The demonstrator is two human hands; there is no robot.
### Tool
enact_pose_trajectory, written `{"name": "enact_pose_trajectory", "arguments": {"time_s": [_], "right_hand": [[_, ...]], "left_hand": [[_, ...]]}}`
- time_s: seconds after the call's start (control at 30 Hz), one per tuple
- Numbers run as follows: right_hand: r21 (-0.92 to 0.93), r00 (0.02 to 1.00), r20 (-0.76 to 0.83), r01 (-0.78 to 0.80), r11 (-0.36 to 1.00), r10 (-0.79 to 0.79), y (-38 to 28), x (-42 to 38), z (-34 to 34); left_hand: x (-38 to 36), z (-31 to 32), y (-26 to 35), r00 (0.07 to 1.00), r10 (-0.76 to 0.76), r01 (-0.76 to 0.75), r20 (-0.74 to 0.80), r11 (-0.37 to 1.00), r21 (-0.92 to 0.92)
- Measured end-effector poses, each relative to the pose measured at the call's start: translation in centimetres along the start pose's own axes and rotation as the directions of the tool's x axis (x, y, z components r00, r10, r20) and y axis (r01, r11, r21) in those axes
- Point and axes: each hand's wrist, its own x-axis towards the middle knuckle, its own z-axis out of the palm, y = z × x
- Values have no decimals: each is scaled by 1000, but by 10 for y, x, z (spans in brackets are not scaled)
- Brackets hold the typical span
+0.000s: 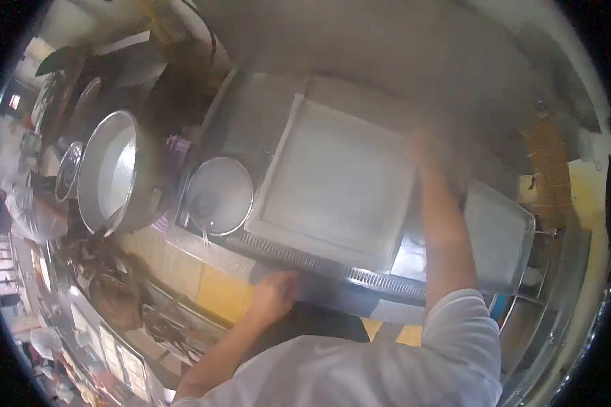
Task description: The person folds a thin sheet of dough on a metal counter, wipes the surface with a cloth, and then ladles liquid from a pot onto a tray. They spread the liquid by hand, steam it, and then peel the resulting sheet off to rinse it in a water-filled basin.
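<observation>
A large square tray (343,180) with a pale, smooth surface and a whitish cloth-like border lies on the metal worktop. My right hand (422,146) reaches to its far right edge; steam blurs the fingers, so their grip cannot be made out. My left hand (275,295) is curled closed near the worktop's front edge, left of my body. Whether it holds anything is hidden. A round metal bowl (220,195) with whitish contents stands left of the tray, a handle sticking out toward me.
A big metal pot (108,173) stands at the left. On the right is another pale, flat tray (499,234) beside a metal rack. A slotted grate (387,281) runs along the front edge. Another person (37,210) is at far left. Steam hides the back.
</observation>
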Motion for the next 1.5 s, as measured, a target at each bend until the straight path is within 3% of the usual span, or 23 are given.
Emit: {"name": "enact_pose_trajectory", "arguments": {"time_s": [0.1,0.2,0.23,0.3,0.33,0.47,0.57,0.67,0.73,0.8,0.87,0.93,1.03,1.07,1.13,1.23,1.3,1.37,1.43,1.5], "right_hand": [[-119,998,46,-32,992,38,21,25,69],[35,975,-223,15,999,-7,22,-19,68],[-13,968,-249,37,999,-39,20,-44,65],[0,996,-78,-49,999,49,5,-114,50],[40,980,123,-164,986,158,-8,-152,37],[46,886,362,-327,944,289,-44,-271,6],[122,916,225,-365,923,333,-36,-299,17],[242,934,187,-344,907,304,-74,-277,-14],[388,980,72,-200,900,187,-88,-252,20],[525,991,131,-97,846,32,-139,-225,22],[654,874,485,-358,667,-6,-198,-202,20],[648,759,643,-468,601,-102,-240,-188,39],[533,556,803,-504,680,-217,-286,-182,37],[530,565,795,-468,707,-222,-290,-181,38],[521,586,778,-400,755,-226,-288,-181,47],[471,584,736,-77,879,-343,-235,-185,47],[270,634,713,148,951,-301,-182,-198,44],[42,820,500,298,954,-278,-101,-223,71],[-63,811,585,76,995,-25,-47,-248,45],[141,853,522,-111,984,21,-37,-281,-20]], "left_hand": [[-14,-11,-11,997,-81,81,-6,996,-32],[-17,-24,-22,998,-29,26,-47,997,-67],[-17,-29,-24,998,-11,5,-64,996,-91],[-18,-37,-33,995,32,-45,-97,990,-133],[-19,-39,-39,992,57,-74,-115,986,-151],[-29,-58,-60,981,119,-141,-151,979,-145],[-44,-71,-82,980,143,-163,-136,975,-150],[-54,-86,-95,976,161,-181,-146,974,-133],[-63,-96,-100,981,139,-157,-134,978,-136],[-71,-104,-102,982,125,-144,-140,980,-138],[-81,-110,-103,980,111,-135,-163,980,-143],[-92,-113,-104,985,67,-88,-157,987,-132],[-104,-108,-106,982,29,-56,-184,988,-143],[-109,-105,-107,980,22,-52,-196,988,-148],[-115,-100,-105,981,-25,-8,-193,986,-166],[-114,-88,-99,983,-31,-2,-180,983,-181],[-108,-85,-91,989,-25,-1,-148,985,-172],[-99,-82,-79,994,-26,11,-103,989,-147],[-88,-76,-71,993,38,-52,-114,991,-125],[-75,-68,-59,991,99,-110,-94,987,-118]]}}
